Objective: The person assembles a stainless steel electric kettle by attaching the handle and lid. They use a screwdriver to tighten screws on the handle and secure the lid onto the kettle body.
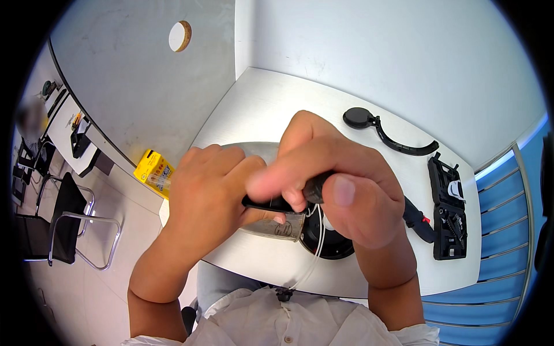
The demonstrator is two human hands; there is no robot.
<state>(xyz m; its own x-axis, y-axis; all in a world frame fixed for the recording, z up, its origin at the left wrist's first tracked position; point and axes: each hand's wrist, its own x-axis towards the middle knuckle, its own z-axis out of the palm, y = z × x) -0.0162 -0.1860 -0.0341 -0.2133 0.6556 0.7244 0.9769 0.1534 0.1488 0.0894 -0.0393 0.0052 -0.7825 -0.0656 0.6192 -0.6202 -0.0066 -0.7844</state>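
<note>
A shiny grey, kettle-like metal body (254,149) lies on its side in front of me, with a round black base (336,248) at its right end. My left hand (210,193) is closed on it, fingers around a black strip along its side. In my right hand (360,190) is a stubby black handle (316,187) that looks like a screwdriver's; thumb and fingers grip it over the black strip. The tool's tip is hidden behind my fingers. A thin pale cable (320,236) hangs from near the right hand toward my shirt.
On the white table (259,98), a curved black handle piece with a round cap (360,118) lies at the back right. A black tool with a red button (420,222) sits beside an open black tool case (449,216). At left are a yellow package (154,168) and a chair (66,216).
</note>
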